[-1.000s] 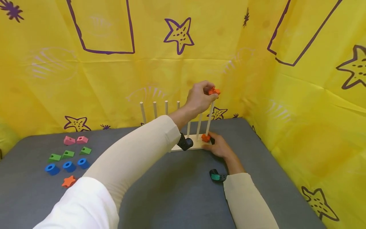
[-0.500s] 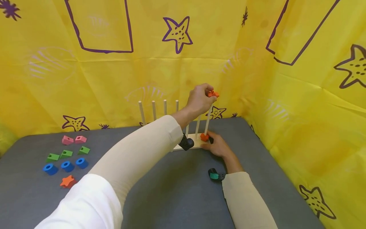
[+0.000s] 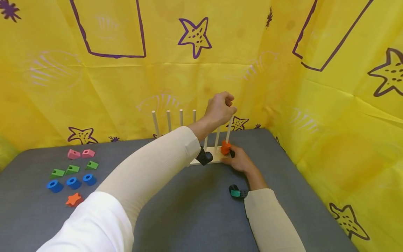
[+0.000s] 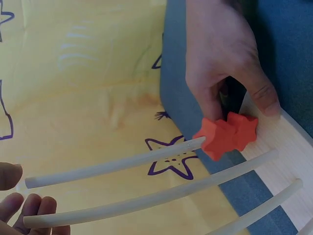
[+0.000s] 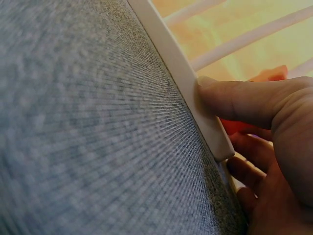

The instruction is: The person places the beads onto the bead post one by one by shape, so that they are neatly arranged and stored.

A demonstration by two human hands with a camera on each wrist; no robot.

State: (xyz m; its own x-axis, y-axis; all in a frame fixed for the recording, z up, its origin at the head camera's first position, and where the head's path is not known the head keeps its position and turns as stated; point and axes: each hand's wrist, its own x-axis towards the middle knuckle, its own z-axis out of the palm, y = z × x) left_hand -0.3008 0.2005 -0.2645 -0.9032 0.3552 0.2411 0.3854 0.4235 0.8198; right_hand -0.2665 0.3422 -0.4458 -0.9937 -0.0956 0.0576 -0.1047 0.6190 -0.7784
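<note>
My left hand (image 3: 218, 109) is at the top of the rightmost wooden peg (image 4: 115, 166), its thumb and fingers parted with nothing between them. Two orange star blocks (image 4: 216, 139) are threaded on that peg, one against the other, low down by the pale wooden base (image 4: 281, 147). My right hand (image 3: 240, 159) grips the right end of this base. In the right wrist view its thumb (image 5: 239, 100) presses the front edge and the other fingers bend round the far side, hiding part of the orange blocks.
Several bare pegs (image 3: 155, 120) rise from the base to the left. Left on the grey table (image 3: 185, 210) lie pink blocks (image 3: 73, 154), green blocks (image 3: 72, 169), blue cylinders (image 3: 73, 182) and an orange star block (image 3: 74, 200). A yellow patterned cloth (image 3: 126, 84) hangs behind and at right.
My left hand has let go of the orange star block, which has dropped down the rightmost peg onto the other star. The right hand has stayed at the base.
</note>
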